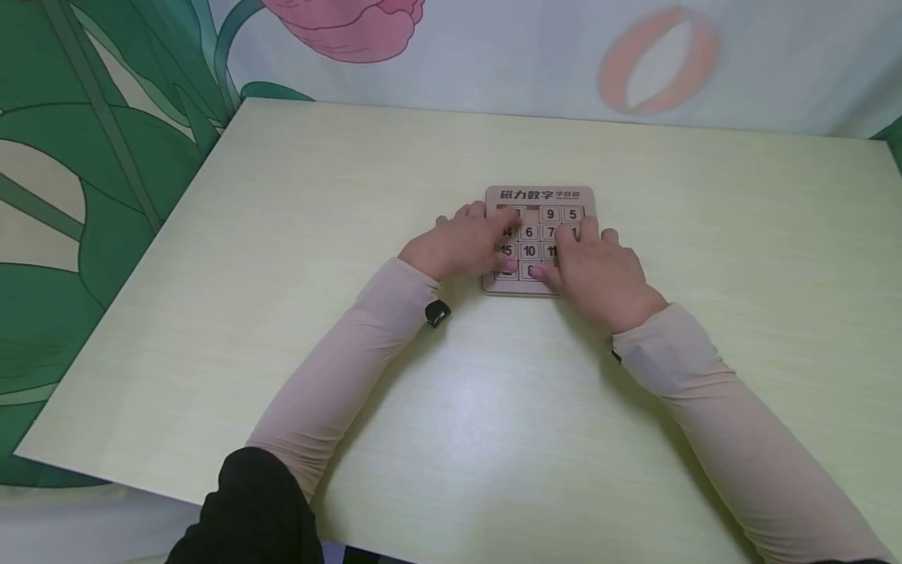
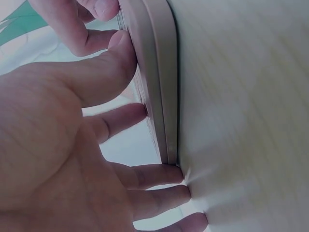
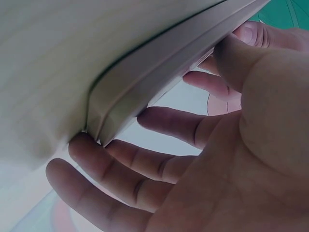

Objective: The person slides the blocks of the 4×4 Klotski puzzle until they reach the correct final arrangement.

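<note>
A number sliding puzzle (image 1: 539, 194) with a pinkish frame and numbered square tiles lies flat on the table; Chinese lettering runs along its top edge. My left hand (image 1: 458, 243) is at its left side, the index fingertip on a top-row tile and the thumb on the lower left tiles. In the left wrist view, other fingers of the left hand (image 2: 58, 135) reach past the puzzle's corner to the tabletop. From the right, my right hand (image 1: 606, 278) covers the lower right tiles, index finger and thumb on the face. Its remaining fingers (image 3: 101, 154) lie around the frame's corner.
The pale wooden table (image 1: 395, 157) extends on all sides of the puzzle. Behind it hangs a printed backdrop (image 1: 507, 55), with large green leaves (image 1: 127, 141) at the left. A small black device (image 1: 437, 313) sits at the left wrist.
</note>
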Tool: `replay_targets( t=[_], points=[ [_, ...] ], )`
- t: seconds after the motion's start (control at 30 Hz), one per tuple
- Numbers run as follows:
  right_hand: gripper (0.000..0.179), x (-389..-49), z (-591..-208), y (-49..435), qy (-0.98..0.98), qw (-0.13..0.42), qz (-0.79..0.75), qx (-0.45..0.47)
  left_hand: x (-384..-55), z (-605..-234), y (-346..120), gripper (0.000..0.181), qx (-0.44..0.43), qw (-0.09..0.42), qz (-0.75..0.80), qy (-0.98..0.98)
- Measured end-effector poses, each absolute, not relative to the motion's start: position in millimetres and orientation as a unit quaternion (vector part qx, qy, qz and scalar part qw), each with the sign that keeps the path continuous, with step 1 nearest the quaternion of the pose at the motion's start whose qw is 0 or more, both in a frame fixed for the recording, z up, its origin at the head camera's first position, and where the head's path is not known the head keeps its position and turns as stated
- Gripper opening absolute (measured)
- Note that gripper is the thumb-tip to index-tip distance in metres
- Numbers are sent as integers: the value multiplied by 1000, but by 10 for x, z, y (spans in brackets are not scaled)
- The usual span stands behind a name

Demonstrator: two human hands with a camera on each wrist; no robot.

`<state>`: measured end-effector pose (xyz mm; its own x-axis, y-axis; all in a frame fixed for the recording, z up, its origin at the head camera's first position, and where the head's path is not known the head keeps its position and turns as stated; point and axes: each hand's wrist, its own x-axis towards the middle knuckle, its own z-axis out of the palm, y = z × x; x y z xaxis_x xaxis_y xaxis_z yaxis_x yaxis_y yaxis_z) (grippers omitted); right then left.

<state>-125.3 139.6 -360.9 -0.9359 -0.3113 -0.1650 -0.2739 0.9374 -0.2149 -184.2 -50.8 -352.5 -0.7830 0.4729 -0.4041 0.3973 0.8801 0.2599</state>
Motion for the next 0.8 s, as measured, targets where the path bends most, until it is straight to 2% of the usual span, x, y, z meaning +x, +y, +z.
replay_targets(
  t=[0.8],
  points=[
    [45, -1260, -3607, 1414, 977, 107, -109, -151, -1828, -3518, -525, 61, 228, 226, 97, 942]
  ],
)
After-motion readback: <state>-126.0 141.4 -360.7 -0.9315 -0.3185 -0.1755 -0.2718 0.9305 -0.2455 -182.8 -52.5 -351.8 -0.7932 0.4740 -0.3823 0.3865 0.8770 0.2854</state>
